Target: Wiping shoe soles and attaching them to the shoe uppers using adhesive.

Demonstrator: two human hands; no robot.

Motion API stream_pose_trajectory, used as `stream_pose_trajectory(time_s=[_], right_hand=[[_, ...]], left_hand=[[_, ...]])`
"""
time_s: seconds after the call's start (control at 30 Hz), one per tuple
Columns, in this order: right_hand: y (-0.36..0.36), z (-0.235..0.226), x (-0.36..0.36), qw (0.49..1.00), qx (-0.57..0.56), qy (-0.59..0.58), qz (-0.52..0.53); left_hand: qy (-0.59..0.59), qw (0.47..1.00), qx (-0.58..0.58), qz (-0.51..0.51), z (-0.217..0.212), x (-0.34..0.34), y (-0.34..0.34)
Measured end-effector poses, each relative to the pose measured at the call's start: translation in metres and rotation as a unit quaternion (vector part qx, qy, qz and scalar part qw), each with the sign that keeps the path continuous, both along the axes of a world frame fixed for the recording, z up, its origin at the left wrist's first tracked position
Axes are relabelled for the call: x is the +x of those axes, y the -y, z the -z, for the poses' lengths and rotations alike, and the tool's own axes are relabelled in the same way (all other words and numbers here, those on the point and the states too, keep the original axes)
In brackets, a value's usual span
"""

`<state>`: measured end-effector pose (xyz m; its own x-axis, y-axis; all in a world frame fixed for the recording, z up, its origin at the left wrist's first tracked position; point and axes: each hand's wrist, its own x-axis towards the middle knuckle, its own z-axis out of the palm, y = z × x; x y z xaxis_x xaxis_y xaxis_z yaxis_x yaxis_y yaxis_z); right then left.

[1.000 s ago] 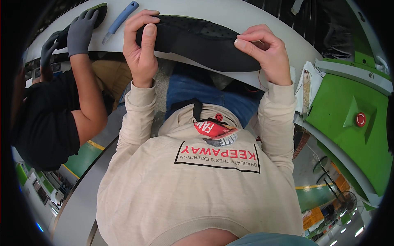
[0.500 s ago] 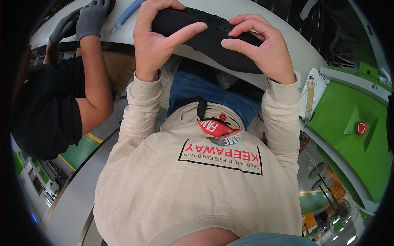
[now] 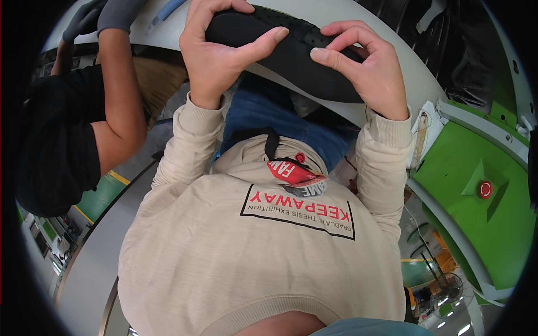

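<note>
A black shoe sole (image 3: 291,66), long and curved, is held up in front of me over the edge of the white table (image 3: 417,70). Small dots or holes show along its far side. My left hand (image 3: 216,59) grips its left end, thumb pressed along the near face and fingers over the top edge. Toward the other end, my right hand (image 3: 374,67) pinches it, with the thumb on the near face and the fingers curled at the far edge. The underside of the sole is hidden.
On my left, a co-worker in black has a grey-gloved hand (image 3: 119,14) at the table. Between us lies a blue-handled tool (image 3: 168,10). A green machine (image 3: 459,151) with a red button (image 3: 485,189) stands to my right. Black plastic sheeting (image 3: 468,70) fills the far right.
Both my hands keep hold of the sole, with only a slight shift of the right hand. The co-worker's gloved hands have moved farther up and out of view. The whole view has shifted a little.
</note>
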<state>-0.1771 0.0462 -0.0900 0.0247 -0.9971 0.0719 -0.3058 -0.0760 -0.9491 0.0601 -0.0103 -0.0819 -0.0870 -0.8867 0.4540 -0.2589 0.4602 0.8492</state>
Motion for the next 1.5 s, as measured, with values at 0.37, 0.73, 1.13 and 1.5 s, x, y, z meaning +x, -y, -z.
stream_pose_trajectory(time_s=[0.37, 0.73, 1.13, 1.5], right_hand=[[-0.009, 0.001, 0.011, 0.988, 0.083, 0.115, 0.061], [-0.016, 0.009, 0.026, 0.966, -0.080, 0.103, 0.222], [-0.010, -0.025, 0.006, 0.989, -0.014, 0.076, 0.127], [-0.009, -0.011, -0.034, 0.988, -0.018, -0.100, 0.112]], left_hand=[[-0.055, 0.998, 0.029, 0.020, 0.003, -0.010, 0.015], [0.059, 0.993, 0.047, 0.087, 0.033, -0.003, -0.038], [0.073, 0.985, 0.037, 0.155, 0.029, 0.007, -0.024], [0.125, 0.977, 0.045, 0.169, 0.012, 0.003, -0.023]])
